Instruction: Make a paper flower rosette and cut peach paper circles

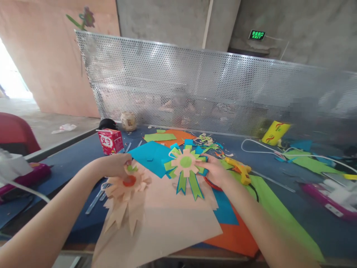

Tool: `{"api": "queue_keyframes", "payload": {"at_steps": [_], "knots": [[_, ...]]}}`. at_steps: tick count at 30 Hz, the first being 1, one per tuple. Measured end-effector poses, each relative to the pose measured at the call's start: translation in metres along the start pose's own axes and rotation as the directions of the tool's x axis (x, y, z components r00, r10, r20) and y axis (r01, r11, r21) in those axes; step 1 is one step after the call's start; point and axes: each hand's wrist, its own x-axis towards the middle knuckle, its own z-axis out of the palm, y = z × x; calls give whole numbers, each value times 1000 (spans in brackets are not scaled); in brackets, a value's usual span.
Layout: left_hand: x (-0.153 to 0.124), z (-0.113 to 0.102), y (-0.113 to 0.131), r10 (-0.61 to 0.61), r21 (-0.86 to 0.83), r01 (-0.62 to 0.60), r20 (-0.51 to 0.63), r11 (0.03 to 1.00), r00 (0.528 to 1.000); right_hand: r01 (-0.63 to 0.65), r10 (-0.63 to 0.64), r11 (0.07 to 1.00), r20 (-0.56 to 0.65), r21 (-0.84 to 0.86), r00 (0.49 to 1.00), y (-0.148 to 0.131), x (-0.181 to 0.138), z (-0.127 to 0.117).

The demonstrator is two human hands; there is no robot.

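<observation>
My right hand grips the edge of a paper rosette made of peach, green and blue layers, with two forked ribbon tails hanging down. Pinched together, the fingers of my left hand have a small green paper piece at their tips. Just below them lies a peach paper rosette with an orange centre and two notched tails. It rests on large peach paper sheets. Behind and between my hands is a blue paper sheet.
A yellow glue gun lies right of my right hand, near clear glue sticks. Orange paper and green paper extend under my right arm. A red box, paper scraps and a perforated metal screen stand farther back.
</observation>
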Motion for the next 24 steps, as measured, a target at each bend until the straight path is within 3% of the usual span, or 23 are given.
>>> {"api": "queue_keyframes", "payload": {"at_steps": [3,7,10,14,16,20,24], "knots": [[-1,-4,0,47,-85,-48,-22,995,999,-5,5,1000,-22,-8,1000,-2,-1,2],[0,-11,8,54,-379,-106,-145,919,988,-23,23,1000,-84,-5,996,-7,-2,3],[4,-15,20,23,-616,-141,-195,775,980,-21,20,1000,-113,-8,993,-11,-1,0],[16,-12,29,-46,-858,-96,-138,505,989,17,-18,1000,-148,-2,989,-15,2,-7],[25,-6,28,-90,-896,-99,-152,433,984,50,-48,999,-167,8,985,-17,4,-10],[37,7,23,-166,-914,-110,-188,390,968,90,-83,996,-203,25,976,-16,8,-15],[35,13,25,-163,-933,-128,-192,337,968,92,-88,996,-197,9,976,-14,10,-18]]}}
